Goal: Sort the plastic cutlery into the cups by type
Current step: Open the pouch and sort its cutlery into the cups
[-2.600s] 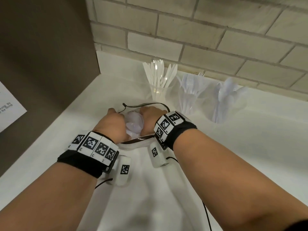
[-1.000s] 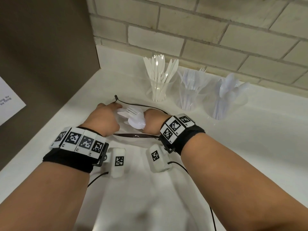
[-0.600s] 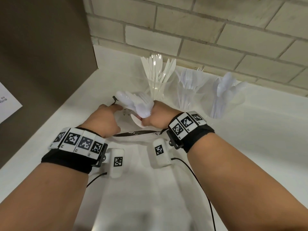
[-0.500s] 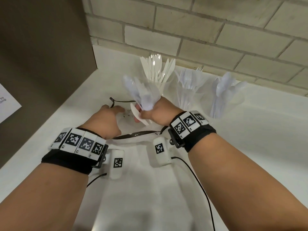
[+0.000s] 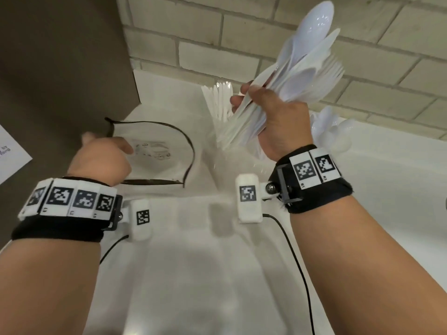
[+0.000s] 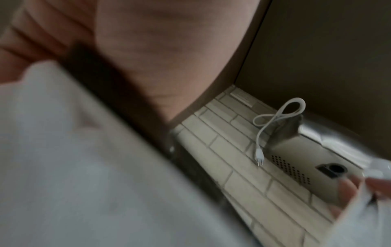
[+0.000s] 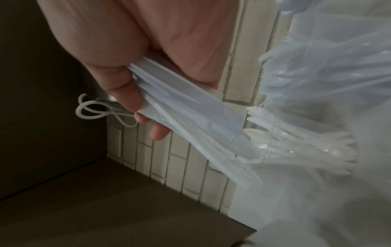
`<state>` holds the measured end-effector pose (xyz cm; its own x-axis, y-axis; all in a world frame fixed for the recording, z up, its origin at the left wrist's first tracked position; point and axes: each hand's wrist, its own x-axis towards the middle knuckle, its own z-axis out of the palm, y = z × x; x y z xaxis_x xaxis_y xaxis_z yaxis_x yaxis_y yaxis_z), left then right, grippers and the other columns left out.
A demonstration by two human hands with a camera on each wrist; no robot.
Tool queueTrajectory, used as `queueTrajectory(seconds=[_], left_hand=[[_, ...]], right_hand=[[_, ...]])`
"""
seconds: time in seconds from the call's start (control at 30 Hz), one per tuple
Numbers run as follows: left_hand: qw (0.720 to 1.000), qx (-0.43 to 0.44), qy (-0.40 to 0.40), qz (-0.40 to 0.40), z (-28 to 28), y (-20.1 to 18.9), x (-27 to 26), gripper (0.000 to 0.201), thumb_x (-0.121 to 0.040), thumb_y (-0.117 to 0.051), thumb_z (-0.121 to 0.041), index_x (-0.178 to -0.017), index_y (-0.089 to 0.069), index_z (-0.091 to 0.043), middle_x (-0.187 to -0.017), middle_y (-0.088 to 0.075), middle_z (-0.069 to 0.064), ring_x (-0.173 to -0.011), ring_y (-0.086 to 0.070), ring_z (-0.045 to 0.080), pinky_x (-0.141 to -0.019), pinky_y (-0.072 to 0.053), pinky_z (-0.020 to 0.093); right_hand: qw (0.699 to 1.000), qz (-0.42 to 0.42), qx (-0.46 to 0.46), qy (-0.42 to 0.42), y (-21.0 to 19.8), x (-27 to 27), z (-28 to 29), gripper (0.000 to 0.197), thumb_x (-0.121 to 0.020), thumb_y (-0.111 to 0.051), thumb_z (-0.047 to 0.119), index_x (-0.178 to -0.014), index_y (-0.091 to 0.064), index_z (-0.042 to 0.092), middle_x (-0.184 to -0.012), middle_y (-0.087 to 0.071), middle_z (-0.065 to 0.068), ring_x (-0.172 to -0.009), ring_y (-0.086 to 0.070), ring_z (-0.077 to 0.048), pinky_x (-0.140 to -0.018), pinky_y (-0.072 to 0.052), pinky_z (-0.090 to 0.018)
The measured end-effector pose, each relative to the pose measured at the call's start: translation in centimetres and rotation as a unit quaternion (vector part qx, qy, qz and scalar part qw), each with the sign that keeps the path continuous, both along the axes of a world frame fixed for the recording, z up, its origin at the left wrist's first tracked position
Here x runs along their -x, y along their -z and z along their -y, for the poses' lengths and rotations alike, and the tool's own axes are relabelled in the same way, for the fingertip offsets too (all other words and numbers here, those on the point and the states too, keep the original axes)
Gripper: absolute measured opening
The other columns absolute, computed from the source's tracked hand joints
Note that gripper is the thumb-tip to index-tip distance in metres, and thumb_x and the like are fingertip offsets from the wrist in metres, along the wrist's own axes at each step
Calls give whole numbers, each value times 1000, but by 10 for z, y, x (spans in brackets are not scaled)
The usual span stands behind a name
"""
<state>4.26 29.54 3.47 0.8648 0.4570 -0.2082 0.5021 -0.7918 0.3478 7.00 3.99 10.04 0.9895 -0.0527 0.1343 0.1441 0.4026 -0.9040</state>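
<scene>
While the left hand (image 5: 101, 158) grips the bag's rim (image 5: 188, 151) nearest the body, the right hand (image 5: 278, 117) clasps a mixed cutlery bundle (image 5: 297, 76), slanting up-right, just before the cups (image 5: 331, 131) beyond.

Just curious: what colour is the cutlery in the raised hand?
White, slightly translucent plastic. The cutlery in the right hand shows best in the head view.

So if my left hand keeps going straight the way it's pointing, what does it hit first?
Probably the brown side panel: the left hand, holding the bag's rim, points up-left toward it. Depth is hard to judge.
</scene>
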Motion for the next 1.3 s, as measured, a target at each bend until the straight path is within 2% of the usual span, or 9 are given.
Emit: queueTrajectory(seconds=[0.13,0.23,0.33,0.4,0.67,0.93,1.03,1.13,1.3], left_hand=[[975,-1,17,219,5,-12,14,21,-80,-56,-10,-96,-59,-24,-142,-31,12,-120,-44,37,-103,-38,44],[919,174,83,344,41,-17,17,24,-85,-53,-4,-92,-56,-26,-120,-54,6,-98,-58,21,-84,-47,25],[810,531,99,226,81,-11,16,14,-98,-47,-15,-106,-58,-21,-109,-59,2,-102,-60,23,-85,-51,29],[724,678,75,107,95,-8,14,41,-100,-38,-35,-123,-53,-5,-116,-56,14,-106,-56,30,-89,-49,38],[534,839,87,-61,99,-8,8,88,-90,-15,-67,-136,-42,3,-139,-49,24,-130,-47,33,-107,-37,43],[655,726,206,38,87,-13,6,88,-74,-56,-71,-140,-43,-13,-112,-47,13,-97,-34,30,-105,-33,48],[743,598,289,87,93,-29,9,81,-59,-84,-47,-125,-55,-11,-112,-67,8,-81,-50,33,-60,-50,31],[778,541,305,91,101,-32,12,58,-54,-84,-33,-106,-68,-13,-104,-69,22,-58,-58,33,-46,-49,31],[800,526,246,152,109,-23,11,51,-59,-77,-32,-104,-70,-8,-101,-74,12,-92,-71,27,-77,-58,50]], right_hand=[[999,-37,9,13,12,-3,5,9,-84,-61,-4,-78,-67,-1,-75,-70,-10,-79,-69,-31,-89,-53,-54],[998,-58,2,3,17,-1,2,6,-84,-61,-4,-81,-66,-2,-75,-68,-10,-76,-69,-29,-89,-52,-54],[999,-45,-10,-25,12,2,-3,12,-86,-59,-5,-79,-65,2,-70,-65,-9,-70,-66,-29,-85,-53,-53],[998,-19,-24,-62,6,5,-6,15,-88,-57,-5,-85,-62,9,-70,-62,-7,-67,-64,-27,-78,-54,-48],[990,-2,64,-123,19,16,-22,31,-80,-63,-15,-94,-59,13,-71,-59,-4,-66,-62,-20,-78,-54,-44],[978,-22,102,-179,44,19,-25,15,-77,-68,-6,-92,-63,-4,-65,-60,-12,-49,-57,-18,-55,-50,-31],[944,22,237,-227,48,26,-31,5,-79,-63,-7,-76,-59,-6,-61,-54,-11,-49,-56,-12,-51,-49,-27],[898,12,346,-271,53,29,-35,16,-75,-57,1,-59,-55,6,-56,-52,-9,-52,-57,-14,-53,-49,-29],[894,-61,207,-392,50,31,-25,14,-71,-55,-13,-76,-64,-2,-61,-67,-5,-61,-66,-14,-69,-57,-29]])
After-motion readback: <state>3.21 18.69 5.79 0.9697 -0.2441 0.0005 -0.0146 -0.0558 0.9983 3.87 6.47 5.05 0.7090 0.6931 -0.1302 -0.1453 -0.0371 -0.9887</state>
